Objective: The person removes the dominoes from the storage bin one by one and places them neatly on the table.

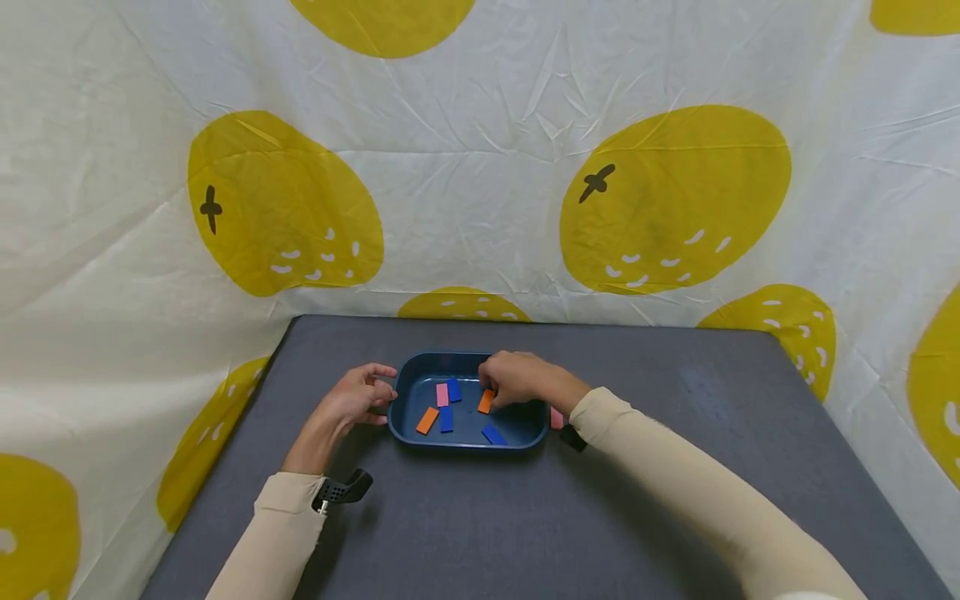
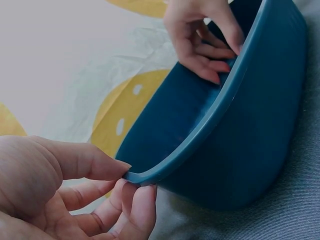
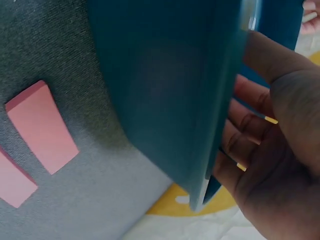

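Observation:
A dark blue plastic tray (image 1: 468, 448) with rounded corners stands on the table. My left hand (image 1: 358, 395) is at its left end; in the left wrist view the thumb and fingers pinch the rim (image 2: 187, 145). My right hand (image 1: 517, 377) reaches over the right end into the tray, its fingers bent down at an orange block (image 1: 486, 402), which they grip at its upper edge. Also lying in the tray are a pink block (image 1: 442, 395), another orange block (image 1: 427, 421) and blue blocks (image 1: 492, 435). The right fingertips are partly hidden.
Outside the tray, by its right end, two pink blocks (image 3: 44, 127) lie on the grey table cloth (image 1: 465, 533). A white curtain (image 1: 465, 217) with yellow lemons hangs behind the table's back edge and down its left side. Each wrist wears a black strap (image 1: 341, 489).

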`<state>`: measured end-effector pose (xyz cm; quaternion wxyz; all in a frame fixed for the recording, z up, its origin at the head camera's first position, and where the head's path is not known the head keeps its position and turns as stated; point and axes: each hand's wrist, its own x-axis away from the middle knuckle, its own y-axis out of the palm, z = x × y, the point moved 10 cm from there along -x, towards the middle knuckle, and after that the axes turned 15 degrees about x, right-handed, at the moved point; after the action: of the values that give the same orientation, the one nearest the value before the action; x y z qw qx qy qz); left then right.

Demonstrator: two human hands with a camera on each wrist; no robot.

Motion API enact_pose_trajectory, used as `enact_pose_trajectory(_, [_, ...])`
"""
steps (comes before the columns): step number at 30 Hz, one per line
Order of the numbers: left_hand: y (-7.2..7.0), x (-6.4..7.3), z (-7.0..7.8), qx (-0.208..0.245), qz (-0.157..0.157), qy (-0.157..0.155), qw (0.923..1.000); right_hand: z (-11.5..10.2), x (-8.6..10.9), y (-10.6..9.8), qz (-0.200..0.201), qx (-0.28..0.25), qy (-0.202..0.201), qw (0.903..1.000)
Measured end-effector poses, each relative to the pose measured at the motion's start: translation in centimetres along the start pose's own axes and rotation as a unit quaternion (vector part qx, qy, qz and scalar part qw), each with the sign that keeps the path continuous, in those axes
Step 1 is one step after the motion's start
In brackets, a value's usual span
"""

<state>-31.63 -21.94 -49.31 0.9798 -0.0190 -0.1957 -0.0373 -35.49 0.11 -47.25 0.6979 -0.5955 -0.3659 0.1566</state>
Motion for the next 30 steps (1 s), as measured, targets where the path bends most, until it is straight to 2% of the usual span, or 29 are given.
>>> enact_pose_trajectory(6, [-0.1,-0.21,-0.22,-0.001,0.003,-0.004,1.0,-0.7,-0.67,0.63,-0.018,0.089,0.014,0.9958])
enact_pose_trajectory(10, [-0.03,-0.21,-0.21,0.001,0.002,-0.008,1.0,-1.0,-0.78,0.68,-0.015,0.123,0.015,0.9922])
enact_pose_trajectory(21, [0.06,-0.1,0.08,-0.001,-0.004,-0.004,1.0,-0.86,-0.14,0.63,-0.02,0.13,0.018,0.9912])
enact_pose_trajectory(30, [-0.2,-0.21,-0.07,0.0,0.001,-0.009,1.0,-0.78,-0.33,0.78,-0.012,0.142,0.017,0.9897])
